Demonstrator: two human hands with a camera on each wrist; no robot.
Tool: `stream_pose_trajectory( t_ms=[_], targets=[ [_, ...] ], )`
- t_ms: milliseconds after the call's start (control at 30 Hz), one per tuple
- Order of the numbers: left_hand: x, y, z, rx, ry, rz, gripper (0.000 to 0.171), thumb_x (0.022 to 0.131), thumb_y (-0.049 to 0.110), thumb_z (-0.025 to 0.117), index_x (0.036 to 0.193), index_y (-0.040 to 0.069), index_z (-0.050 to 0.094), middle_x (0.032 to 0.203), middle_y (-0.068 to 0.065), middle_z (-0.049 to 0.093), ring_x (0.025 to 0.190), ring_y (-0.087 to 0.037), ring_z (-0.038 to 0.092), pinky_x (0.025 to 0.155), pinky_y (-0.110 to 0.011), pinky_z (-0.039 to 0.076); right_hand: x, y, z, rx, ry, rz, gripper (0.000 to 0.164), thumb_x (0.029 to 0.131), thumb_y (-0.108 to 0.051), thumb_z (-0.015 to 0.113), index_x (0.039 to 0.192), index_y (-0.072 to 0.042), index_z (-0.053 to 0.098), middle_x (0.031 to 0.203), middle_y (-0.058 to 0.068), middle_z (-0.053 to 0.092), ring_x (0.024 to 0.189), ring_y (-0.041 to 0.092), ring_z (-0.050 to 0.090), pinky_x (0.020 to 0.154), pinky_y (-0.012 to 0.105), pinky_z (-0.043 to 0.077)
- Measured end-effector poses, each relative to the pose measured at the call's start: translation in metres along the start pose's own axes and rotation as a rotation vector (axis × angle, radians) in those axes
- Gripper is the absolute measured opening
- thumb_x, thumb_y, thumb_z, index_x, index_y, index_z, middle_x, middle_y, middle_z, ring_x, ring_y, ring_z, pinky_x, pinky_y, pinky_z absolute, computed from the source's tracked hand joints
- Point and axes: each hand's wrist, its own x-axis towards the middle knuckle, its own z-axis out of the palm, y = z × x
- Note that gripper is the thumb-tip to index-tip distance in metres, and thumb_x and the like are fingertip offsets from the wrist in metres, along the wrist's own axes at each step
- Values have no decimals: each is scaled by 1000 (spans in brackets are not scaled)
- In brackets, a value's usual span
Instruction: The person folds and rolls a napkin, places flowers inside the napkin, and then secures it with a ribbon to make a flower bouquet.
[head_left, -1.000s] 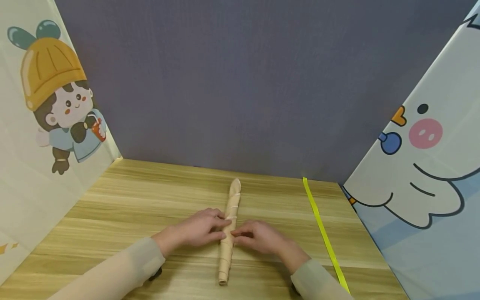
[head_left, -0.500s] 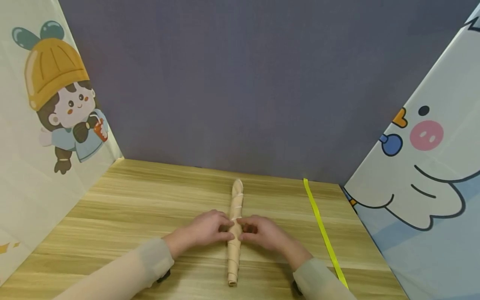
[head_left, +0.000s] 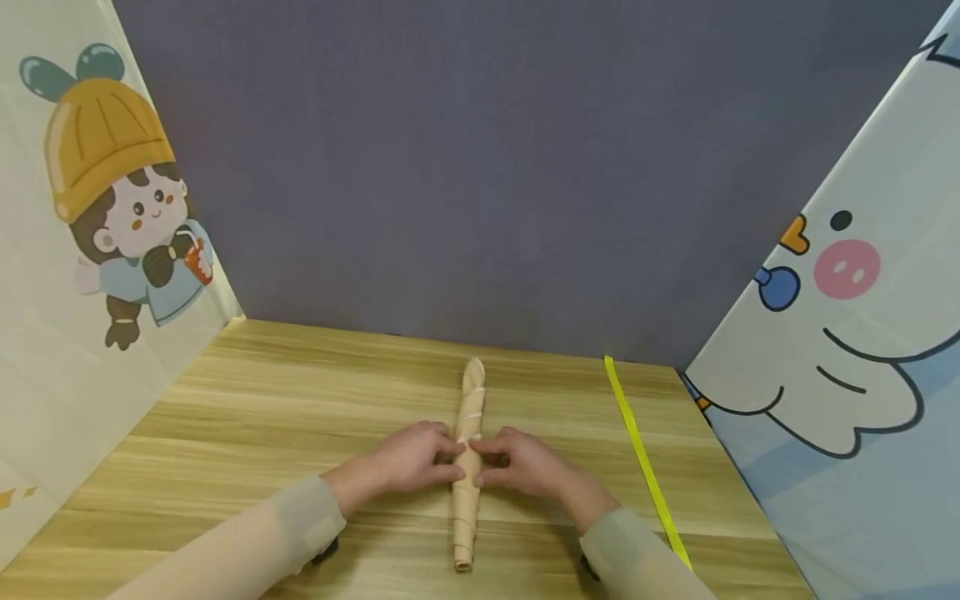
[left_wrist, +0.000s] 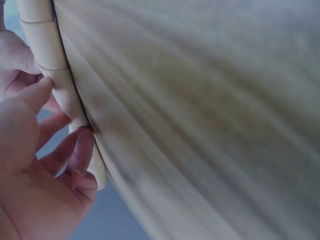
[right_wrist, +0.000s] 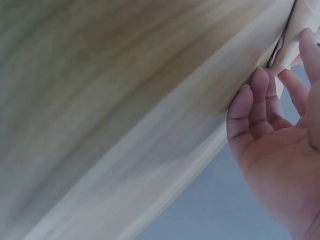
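A rolled beige cloth (head_left: 466, 507), pointed at its far end and wound with pale edges, lies lengthwise on the wooden tabletop in the head view. My left hand (head_left: 414, 457) holds its left side near the middle, thumb and fingers at the cloth. From the other side my right hand (head_left: 528, 465) holds it, thumb and index finger on the roll. In the left wrist view, the left thumb presses the beige roll (left_wrist: 47, 42) and the other fingers bend along its lower side. The right wrist view shows the right fingertips (right_wrist: 259, 75) down at the table beside the roll.
A yellow strip (head_left: 643, 454) runs along the right part of the tabletop (head_left: 300, 400). Behind stands a grey-purple panel (head_left: 450, 167). Cartoon-printed panels border the left (head_left: 45, 375) and right (head_left: 900, 333) sides.
Since one second ago the roll has shifted slightly right and straightened, the left hand moving right with it. The right hand has moved a little forward along the roll. The last half second shows almost no motion.
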Motion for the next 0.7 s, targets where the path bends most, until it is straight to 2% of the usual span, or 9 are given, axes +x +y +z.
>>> stream_pose_trajectory(
  t_ms=[133, 267, 433, 567, 700],
  targets=[
    [0, 2, -1, -14, -13, -1, 43, 103, 43, 77, 127, 7, 82, 92, 0, 64, 75, -4, 45, 64, -22, 41, -1, 0, 0, -1, -11, 11, 64, 98, -44, 84, 153, -19, 66, 103, 2, 60, 84, 10, 49, 73, 25, 45],
    [0, 4, -2, -21, -8, -6, 43, 101, 44, 79, 123, 8, 83, 89, 0, 61, 73, -4, 43, 63, -21, 39, -2, 0, 1, 8, -15, 23, 63, 97, -45, 85, 153, -22, 66, 105, 1, 60, 86, 9, 50, 75, 25, 46],
    [0, 3, -1, -15, 5, -14, 41, 100, 43, 80, 122, 9, 84, 90, 2, 62, 74, -4, 45, 64, -22, 41, -3, -1, 1, 16, -7, 23, 63, 97, -43, 85, 153, -21, 66, 103, 2, 60, 84, 10, 50, 73, 25, 46],
    [1, 4, -1, -49, 7, -64, 41, 97, 43, 84, 120, 9, 84, 93, 3, 64, 75, -5, 48, 66, -23, 44, -5, -1, 2, 19, 2, 16, 63, 97, -44, 84, 153, -22, 66, 104, 3, 60, 86, 11, 50, 73, 26, 46],
    [1, 8, 0, -73, 4, -101, 41, 95, 43, 86, 119, 9, 84, 102, 2, 70, 80, -5, 53, 71, -25, 49, -12, 8, 0, -4, 16, -36, 59, 102, -45, 80, 154, -22, 66, 106, 1, 62, 87, 10, 53, 75, 25, 48]
  ],
)
